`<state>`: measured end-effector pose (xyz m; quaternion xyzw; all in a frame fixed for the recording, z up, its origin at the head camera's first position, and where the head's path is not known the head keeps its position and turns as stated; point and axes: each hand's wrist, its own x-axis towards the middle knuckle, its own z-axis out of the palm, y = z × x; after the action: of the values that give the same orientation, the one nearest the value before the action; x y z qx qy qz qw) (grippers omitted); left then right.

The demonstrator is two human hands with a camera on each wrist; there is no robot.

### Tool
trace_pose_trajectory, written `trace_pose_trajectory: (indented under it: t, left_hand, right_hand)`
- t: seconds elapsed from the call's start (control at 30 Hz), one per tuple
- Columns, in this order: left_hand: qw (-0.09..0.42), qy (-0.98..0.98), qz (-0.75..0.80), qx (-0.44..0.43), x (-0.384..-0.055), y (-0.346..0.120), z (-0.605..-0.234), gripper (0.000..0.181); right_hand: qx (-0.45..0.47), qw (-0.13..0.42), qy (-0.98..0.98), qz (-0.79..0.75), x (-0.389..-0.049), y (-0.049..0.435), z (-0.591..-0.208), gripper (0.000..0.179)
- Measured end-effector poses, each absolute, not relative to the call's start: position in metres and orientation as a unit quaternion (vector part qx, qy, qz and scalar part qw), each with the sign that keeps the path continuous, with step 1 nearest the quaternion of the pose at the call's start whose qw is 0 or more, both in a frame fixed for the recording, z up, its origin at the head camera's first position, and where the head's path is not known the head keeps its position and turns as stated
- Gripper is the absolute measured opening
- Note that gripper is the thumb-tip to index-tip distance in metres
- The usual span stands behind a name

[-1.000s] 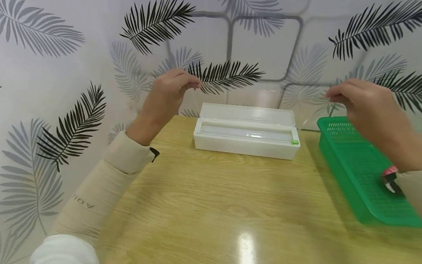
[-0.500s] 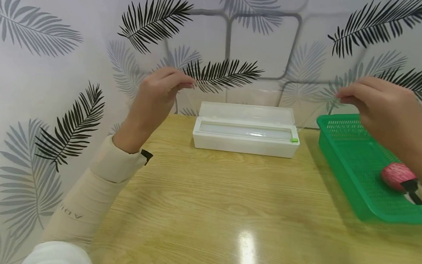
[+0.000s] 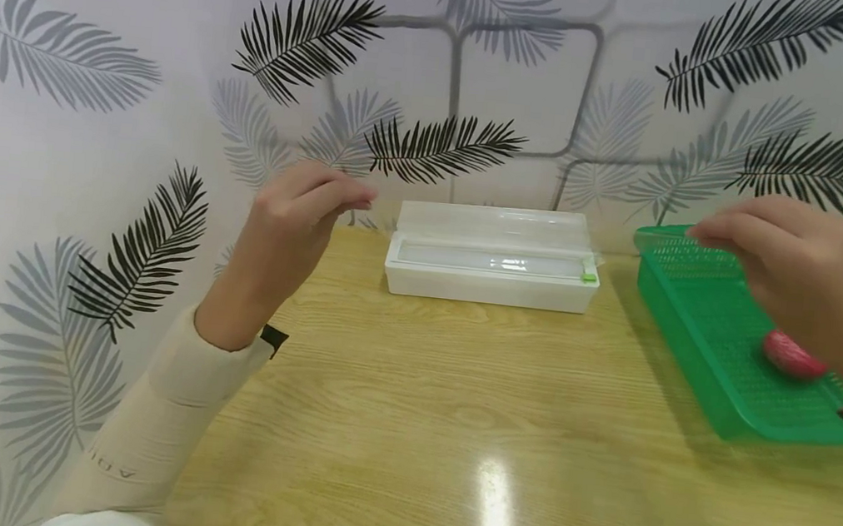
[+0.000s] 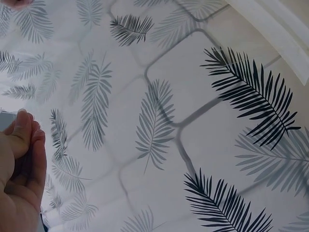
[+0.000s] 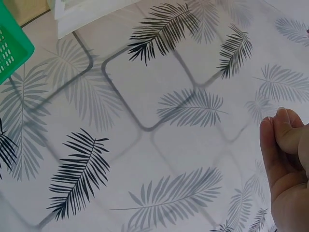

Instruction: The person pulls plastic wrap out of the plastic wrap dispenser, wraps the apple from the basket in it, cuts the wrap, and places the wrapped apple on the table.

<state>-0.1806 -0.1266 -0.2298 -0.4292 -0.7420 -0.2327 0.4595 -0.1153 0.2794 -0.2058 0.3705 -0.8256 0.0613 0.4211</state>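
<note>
Between my raised hands stretches a sheet of clear cling film (image 3: 660, 244), so transparent that mostly its faint shine shows. My left hand (image 3: 288, 235) pinches one end between thumb and fingertips; the same pinch shows at the left edge of the left wrist view. My right hand (image 3: 805, 267) pinches the other end, over the far end of a green basket in the head view. Behind the sheet stands a long white cling film dispenser (image 3: 490, 291) with its clear lid (image 3: 440, 217) tipped back. A green cutter slide (image 3: 589, 278) sits at its right end.
The green plastic basket (image 3: 698, 371) lies to the right on the wooden table (image 3: 410, 396), holding a pink oval thing (image 3: 792, 356) partly hidden by my right forearm. A wall covering (image 3: 527, 88) with leaf patterns rises directly behind the table.
Both hands have moved apart, the left to the left and the right to the right, and have lowered a little, still pinching the film. The dispenser stays in place.
</note>
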Motion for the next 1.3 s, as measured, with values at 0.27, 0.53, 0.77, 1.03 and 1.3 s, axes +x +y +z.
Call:
trace_pose_trajectory:
  t: [0.27,0.53,0.77,1.03,1.3]
  left_hand:
    - [0.448,-0.741,-0.220,-0.449,-0.151,-0.130,-0.240,0.014]
    - [0.434,-0.733,-0.216,-0.477,-0.130,-0.129,-0.250,0.019]
    - [0.419,-0.733,-0.217,-0.490,-0.121,-0.127,-0.257,0.017]
    - [0.406,-0.728,-0.228,-0.503,-0.114,-0.124,-0.265,0.021]
    - [0.379,-0.742,-0.225,-0.506,-0.111,-0.124,-0.274,0.026]
  right_hand:
    - [0.364,0.440,-0.815,0.094,-0.092,0.276,-0.221,0.044]
    - [0.374,0.431,-0.815,0.104,-0.082,0.278,-0.228,0.044]
    - [0.379,0.426,-0.811,0.130,-0.081,0.281,-0.239,0.042]
    - [0.401,0.389,-0.820,0.124,-0.072,0.284,-0.248,0.047]
    - [0.423,0.355,-0.824,0.131,-0.069,0.284,-0.254,0.048]
